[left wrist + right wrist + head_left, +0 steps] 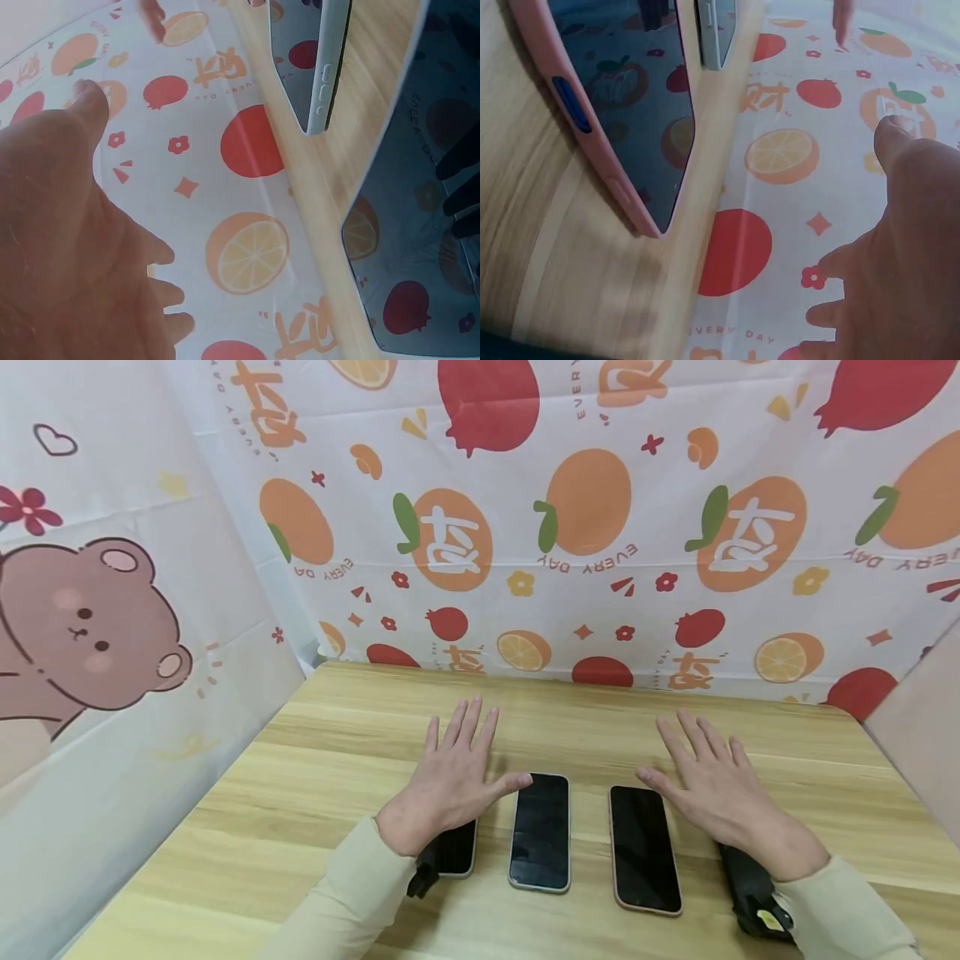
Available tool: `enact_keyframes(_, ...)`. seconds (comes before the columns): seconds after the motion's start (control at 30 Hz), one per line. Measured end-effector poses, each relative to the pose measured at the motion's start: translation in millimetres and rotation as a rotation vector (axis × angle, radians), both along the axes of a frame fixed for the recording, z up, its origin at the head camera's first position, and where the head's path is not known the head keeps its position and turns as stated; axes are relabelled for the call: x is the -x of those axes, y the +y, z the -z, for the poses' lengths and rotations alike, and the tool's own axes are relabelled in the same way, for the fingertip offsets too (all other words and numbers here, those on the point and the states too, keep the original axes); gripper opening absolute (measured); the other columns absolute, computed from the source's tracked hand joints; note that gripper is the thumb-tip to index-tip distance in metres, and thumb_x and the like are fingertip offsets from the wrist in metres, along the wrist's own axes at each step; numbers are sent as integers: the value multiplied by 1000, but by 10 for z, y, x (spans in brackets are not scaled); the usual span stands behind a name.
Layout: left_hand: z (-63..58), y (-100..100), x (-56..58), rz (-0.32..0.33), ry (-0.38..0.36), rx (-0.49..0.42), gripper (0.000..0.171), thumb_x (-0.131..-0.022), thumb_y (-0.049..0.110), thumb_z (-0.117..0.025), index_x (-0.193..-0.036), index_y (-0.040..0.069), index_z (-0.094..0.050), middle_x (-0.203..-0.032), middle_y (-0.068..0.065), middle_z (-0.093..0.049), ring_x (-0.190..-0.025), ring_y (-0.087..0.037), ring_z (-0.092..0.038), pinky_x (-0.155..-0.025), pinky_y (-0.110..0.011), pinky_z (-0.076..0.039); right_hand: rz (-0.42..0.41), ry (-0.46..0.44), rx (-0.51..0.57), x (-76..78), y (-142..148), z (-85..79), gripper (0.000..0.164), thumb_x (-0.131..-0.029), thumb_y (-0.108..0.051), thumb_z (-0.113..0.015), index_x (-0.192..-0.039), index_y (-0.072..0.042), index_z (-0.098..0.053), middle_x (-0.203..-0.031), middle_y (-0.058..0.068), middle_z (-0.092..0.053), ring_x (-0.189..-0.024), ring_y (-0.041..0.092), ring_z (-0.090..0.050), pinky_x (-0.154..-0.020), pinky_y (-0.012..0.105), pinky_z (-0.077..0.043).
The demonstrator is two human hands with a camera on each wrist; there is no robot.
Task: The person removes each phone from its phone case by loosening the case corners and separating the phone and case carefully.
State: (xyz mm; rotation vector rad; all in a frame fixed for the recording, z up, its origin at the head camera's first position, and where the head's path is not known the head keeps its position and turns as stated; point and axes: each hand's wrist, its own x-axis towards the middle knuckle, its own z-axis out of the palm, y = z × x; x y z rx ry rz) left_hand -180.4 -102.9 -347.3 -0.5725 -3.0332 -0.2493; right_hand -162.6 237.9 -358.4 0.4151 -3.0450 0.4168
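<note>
Both hands are spread, palms down, over a row of phones, and neither holds anything. My left hand [453, 781] extends over a dark-screened phone [459, 850] that its wrist partly hides. Its thumb overlaps the top corner of a phone with a pale frame [541, 833] in the head view. My right hand [720, 789] reaches forward with fingers apart, just right of a phone in a pink case [645, 850]. That pink case [622, 191] shows side buttons in the right wrist view. In the left wrist view the left hand's fingers [169, 292] point away from the phones.
The phones lie on a light wood-grain table [300, 827]. Behind it hangs a white cloth [517, 543] printed with fruit, and a bear-printed cloth [90, 627] hangs at the left. A black wrist strap [753, 893] sits beneath the right forearm.
</note>
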Motion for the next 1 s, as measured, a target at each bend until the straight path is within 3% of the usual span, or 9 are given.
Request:
enact_keyframes(0.23, -6, -38, -39, 1, -13, -61, 101, -89, 78, -41, -160, 12, -11, -168, -11, -6, -155, -32, -8, -122, -60, -12, -26, -2, 80, 15, -105, -56, 82, -100, -63, -36, -160, -11, -14, -161, 24, -21, -143, 50, -25, -109, 69, -28)
enact_keyframes(0.37, -10, -42, -56, 25, -36, -131, 97, -91, 74, -45, -159, 10, -16, -166, -13, -16, -153, -31, -19, -122, -54, -22, -44, -12, 164, 4, -191, -99, 77, -103, -56, -37, -157, -4, -20, -156, 25, -30, -141, 46, -31, -110, 66, -31)
enact_keyframes(0.5, -17, -47, -63, 33, -38, -174, 93, -93, 69, -49, -158, 7, -21, -163, -15, -24, -149, -32, -30, -119, -50, -30, -58, -5, 245, -9, -280, -114, 70, -105, -51, -37, -152, 0, -31, -150, 25, -39, -132, 43, -45, -107, 65, -37)
enact_keyframes(0.73, -4, -118, -102, 15, -52, -228, 86, -96, 60, -53, -155, 3, -27, -157, -17, -34, -143, -34, -39, -116, -48, -36, -115, 38, 387, -4, -440, -87, 53, -108, -38, -37, -135, 5, -53, -130, 23, -57, -120, 38, -54, -102, 61, -45)
enact_keyframes(0.9, 17, -175, -134, -14, -83, -282, 76, -99, 47, -57, -153, 1, -29, -153, -18, -39, -139, -34, -43, -113, -49, -40, -152, 43, 416, -7, -553, -59, 44, -108, -34, -40, -125, 0, -61, -104, 10, -63, -92, 20, -60, -86, 42, -55)
enact_keyframes(1.0, 25, -204, -141, -37, -101, -310, 73, -99, 42, -58, -152, 1, -30, -151, -18, -39, -138, -33, -44, -113, -48, -40, -158, -7, 480, -13, -619, -59, 42, -107, -35, -41, -125, -2, -61, -98, 6, -60, -80, 13, -61, -76, 32, -57)
